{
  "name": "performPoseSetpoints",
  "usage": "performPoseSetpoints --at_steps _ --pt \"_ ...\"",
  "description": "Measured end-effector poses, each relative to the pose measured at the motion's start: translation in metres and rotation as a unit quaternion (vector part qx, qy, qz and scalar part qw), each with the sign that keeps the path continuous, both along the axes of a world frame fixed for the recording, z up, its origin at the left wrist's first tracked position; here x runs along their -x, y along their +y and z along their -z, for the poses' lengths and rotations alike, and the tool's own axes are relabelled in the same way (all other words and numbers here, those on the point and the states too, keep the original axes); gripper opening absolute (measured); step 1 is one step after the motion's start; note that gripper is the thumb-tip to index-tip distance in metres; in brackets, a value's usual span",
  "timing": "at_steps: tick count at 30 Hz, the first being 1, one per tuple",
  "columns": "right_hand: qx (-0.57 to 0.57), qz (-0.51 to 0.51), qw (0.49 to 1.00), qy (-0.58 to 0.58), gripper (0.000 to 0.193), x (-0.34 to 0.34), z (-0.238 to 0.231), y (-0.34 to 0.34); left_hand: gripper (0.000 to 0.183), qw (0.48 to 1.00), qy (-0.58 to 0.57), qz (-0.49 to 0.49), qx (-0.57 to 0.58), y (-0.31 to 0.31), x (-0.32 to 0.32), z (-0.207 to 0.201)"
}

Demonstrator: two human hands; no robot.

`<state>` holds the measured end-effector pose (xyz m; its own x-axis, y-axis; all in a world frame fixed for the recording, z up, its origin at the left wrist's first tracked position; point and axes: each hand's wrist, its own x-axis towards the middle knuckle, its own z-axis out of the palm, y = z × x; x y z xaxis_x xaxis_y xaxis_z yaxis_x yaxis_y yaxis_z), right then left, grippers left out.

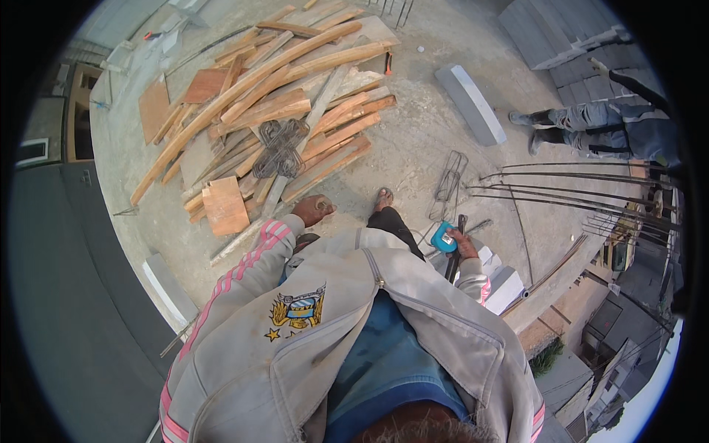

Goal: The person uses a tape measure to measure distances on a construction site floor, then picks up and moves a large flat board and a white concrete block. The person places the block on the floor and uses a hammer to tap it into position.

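My right hand is closed round a blue tape measure, held out to the right of my body. A dark bar-like tool shows right beside that hand; whether the fingers grip it too, I cannot tell. My left hand hangs in front of me at the near edge of the wood pile, its fingers curled in. Anything small inside them is hidden. Just beyond it, a bundle of bent dark wire or steel ties lies on the timber planks.
Bent steel stirrups lie on the concrete floor, close to long rebar rods jutting in from the right. A grey concrete block lies farther off. Another person stands at the right. Square plywood pieces edge the pile.
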<state>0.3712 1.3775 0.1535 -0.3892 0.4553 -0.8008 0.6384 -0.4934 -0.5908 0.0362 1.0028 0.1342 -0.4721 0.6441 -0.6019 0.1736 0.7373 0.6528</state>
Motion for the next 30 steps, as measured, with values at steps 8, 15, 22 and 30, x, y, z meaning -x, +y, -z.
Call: performPoseSetpoints --at_steps 8,15,22,30 --pt "-0.032 -0.065 0.997 0.005 0.048 0.002 -0.010 0.098 0.049 0.989 0.038 0.135 -0.047 0.203 0.041 -0.034" --pt "0.088 0.149 0.967 0.185 0.050 0.033 0.014 0.140 0.049 0.976 -0.009 0.216 -0.007 0.326 0.103 -0.030" --pt "0.137 0.384 0.873 0.265 0.052 0.073 0.024 0.202 0.048 0.949 -0.004 0.316 0.018 0.472 0.184 0.000" --pt "0.132 0.380 0.911 0.094 0.033 0.164 0.044 0.302 0.053 0.908 0.001 0.418 0.032 0.704 0.276 0.052"
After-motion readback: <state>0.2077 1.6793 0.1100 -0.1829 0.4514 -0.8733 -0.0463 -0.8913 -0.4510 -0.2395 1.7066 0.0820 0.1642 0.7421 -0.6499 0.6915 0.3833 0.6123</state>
